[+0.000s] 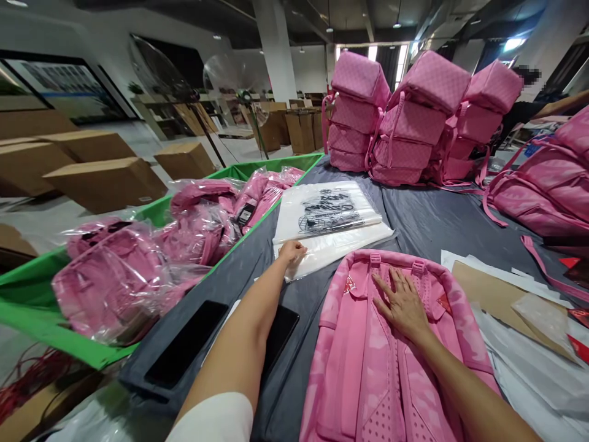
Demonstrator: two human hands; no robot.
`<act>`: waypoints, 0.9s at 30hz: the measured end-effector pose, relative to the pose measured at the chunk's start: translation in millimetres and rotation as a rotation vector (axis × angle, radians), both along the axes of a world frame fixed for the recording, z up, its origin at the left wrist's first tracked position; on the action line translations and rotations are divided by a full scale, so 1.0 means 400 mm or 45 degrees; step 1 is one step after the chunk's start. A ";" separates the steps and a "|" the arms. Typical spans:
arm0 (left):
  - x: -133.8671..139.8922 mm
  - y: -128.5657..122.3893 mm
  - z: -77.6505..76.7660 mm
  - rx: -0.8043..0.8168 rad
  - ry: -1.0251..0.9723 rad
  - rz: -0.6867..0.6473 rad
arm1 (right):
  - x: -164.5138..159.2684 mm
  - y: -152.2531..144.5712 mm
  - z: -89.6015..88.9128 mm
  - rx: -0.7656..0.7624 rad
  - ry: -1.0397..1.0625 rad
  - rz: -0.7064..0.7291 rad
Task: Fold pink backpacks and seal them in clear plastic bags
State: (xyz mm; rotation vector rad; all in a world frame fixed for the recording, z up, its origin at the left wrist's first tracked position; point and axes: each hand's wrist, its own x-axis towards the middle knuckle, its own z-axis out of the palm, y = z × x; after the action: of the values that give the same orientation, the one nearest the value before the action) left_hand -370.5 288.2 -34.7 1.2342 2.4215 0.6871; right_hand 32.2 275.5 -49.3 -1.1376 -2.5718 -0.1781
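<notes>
A pink camouflage backpack (pixel 340 362) lies on the table in front of me, its padded back and shoulder straps facing up. My right hand (pixel 404 304) rests flat on its upper part, fingers spread. Beyond the backpack is a stack of clear plastic bags (pixel 334 212), the top one printed in black. At the near left edge of that stack, my left hand (pixel 292 252) has its fingers curled and pinched on a bag. How much of the plastic is between the fingertips is hard to see.
A green-sided bin (pixel 59 341) at left holds several bagged pink backpacks (pixel 110 276). Two dark phones (pixel 186 344) lie beside my left arm. Stacked pink backpacks (pixel 409 123) stand at the back. Paper and plastic sheets (pixel 529 350) lie at right. Someone (pixel 524 107) stands behind the stacks.
</notes>
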 end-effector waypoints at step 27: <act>0.123 -0.120 0.227 0.426 0.294 0.064 | -0.238 0.383 0.304 -0.330 0.382 -0.554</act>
State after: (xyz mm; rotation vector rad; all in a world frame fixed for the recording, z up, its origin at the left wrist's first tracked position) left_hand -321.2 240.1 56.2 1.4525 2.6060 1.0518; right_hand -62.8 428.8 72.3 -1.6689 -2.1004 0.2202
